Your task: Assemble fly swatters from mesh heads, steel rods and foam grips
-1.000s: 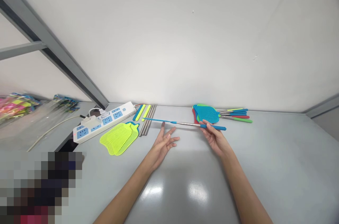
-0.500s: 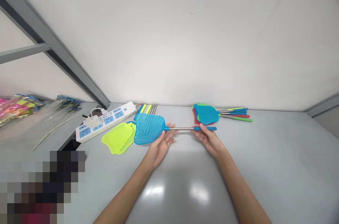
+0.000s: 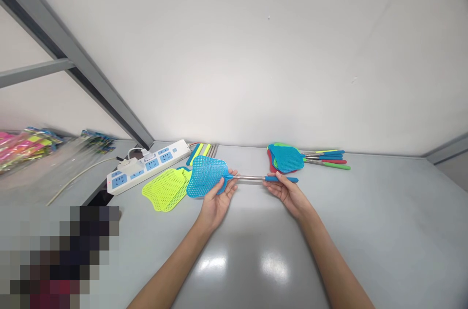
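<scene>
A blue fly swatter [image 3: 207,176] with a metal rod and blue grip is held level above the table between both hands. My left hand [image 3: 215,204] is closed on it where the mesh head joins the rod, thumb on the head's lower corner. The fingers of my right hand [image 3: 287,193] close around the blue grip at the other end. Partly behind the held head lie yellow-green swatter heads [image 3: 165,190], with a blue one mostly hidden beneath them. Beyond these are loose blue and yellow grips [image 3: 200,153] and metal rods [image 3: 212,151].
Several swatters [image 3: 288,159] in blue, green, red and yellow are stacked near the wall, handles pointing right. A white power strip [image 3: 148,166] with plugs lies at left. Past a grey frame post [image 3: 78,50] are plastic-bagged goods [image 3: 31,145]. The grey table [image 3: 383,231] meets a white wall.
My left thumb has shifted from the neck onto the lower corner of the blue head. The swatter tilts slightly differently; the right hand keeps its hold on the grip.
</scene>
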Action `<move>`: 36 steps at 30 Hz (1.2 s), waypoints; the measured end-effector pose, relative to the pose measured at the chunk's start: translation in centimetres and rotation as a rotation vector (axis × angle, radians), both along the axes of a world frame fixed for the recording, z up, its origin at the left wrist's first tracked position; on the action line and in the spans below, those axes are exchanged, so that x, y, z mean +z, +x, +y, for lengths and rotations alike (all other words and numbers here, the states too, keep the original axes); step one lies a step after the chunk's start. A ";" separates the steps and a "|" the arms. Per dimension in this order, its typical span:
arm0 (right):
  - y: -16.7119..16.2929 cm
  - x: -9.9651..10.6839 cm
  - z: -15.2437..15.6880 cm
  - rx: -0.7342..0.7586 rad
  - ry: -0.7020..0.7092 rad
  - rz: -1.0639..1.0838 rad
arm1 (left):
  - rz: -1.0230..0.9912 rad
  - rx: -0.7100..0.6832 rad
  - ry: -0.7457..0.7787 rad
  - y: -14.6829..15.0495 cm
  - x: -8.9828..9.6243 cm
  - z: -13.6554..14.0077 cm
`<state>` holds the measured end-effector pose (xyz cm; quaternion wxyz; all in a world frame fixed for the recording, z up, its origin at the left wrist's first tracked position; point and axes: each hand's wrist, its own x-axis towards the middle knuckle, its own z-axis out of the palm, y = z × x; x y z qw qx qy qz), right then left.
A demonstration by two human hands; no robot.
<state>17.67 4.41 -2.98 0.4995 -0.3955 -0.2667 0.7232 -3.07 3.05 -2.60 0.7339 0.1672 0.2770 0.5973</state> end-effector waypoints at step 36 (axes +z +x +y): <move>-0.3 -0.3 0.1 0.111 0.026 -0.077 | -0.242 0.185 -0.184 -0.4 0.0 0.7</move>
